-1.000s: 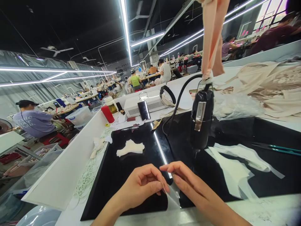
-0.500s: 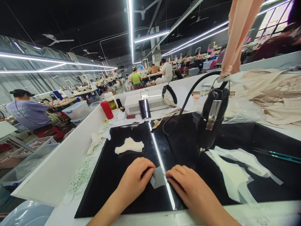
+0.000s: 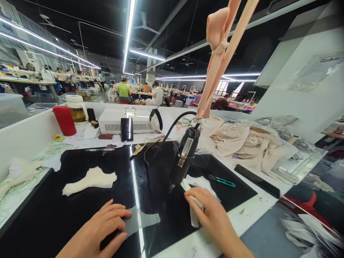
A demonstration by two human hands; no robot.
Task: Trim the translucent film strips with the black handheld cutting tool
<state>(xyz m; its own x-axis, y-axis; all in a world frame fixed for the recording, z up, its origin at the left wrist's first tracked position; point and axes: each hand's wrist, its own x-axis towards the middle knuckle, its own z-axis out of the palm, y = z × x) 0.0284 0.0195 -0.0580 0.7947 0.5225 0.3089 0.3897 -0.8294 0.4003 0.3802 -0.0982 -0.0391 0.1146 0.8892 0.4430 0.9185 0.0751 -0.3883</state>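
Note:
My left hand point(image 3: 103, 229) lies flat on the black glossy work surface point(image 3: 80, 208), its fingertips pressing one end of a thin translucent film piece point(image 3: 142, 220). My right hand point(image 3: 208, 211) rests to the right, fingers curled over a white fabric strip point(image 3: 194, 215) from the pile of white cut pieces point(image 3: 199, 182). Just above and between my hands a black hand-held tool point(image 3: 184, 157) hangs by a peach ribbon point(image 3: 217, 61), its tip pointing down at the surface.
A stack of white cut pieces point(image 3: 90, 180) lies at the left; teal scissors point(image 3: 221, 181) and a black ruler point(image 3: 255, 175) at the right. Behind are a white machine box point(image 3: 129, 122), a red cup point(image 3: 64, 120), a jar point(image 3: 76, 109) and beige garments point(image 3: 242, 139). Other people sit far behind.
My view has swung to the right. My right hand left the film and moved right onto the white strips; my left hand flattened on the film.

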